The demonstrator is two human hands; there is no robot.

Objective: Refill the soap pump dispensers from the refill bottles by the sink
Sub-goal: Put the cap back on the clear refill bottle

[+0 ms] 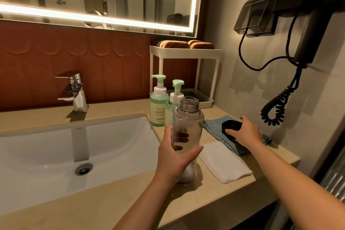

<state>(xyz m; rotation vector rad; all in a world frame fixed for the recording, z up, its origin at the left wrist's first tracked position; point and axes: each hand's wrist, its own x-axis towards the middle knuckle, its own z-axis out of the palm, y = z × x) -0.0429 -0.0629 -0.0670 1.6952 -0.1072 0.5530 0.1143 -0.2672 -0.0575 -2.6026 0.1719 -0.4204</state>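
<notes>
Two hands busy: my left hand (173, 157) wraps the open clear refill bottle (186, 115) mid-body, where it's probably light, stiff and slick, while my right hand (246, 132) clasps a black cap (230, 125) on the blue cloth (214, 126).

The single head view looks forward and down, close over the counter (119, 198) beside the sink (56, 155).

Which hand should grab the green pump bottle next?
Probably the right hand: it can just let go of the black cap lying on the cloth. The left hand grips the open clear bottle.
</notes>
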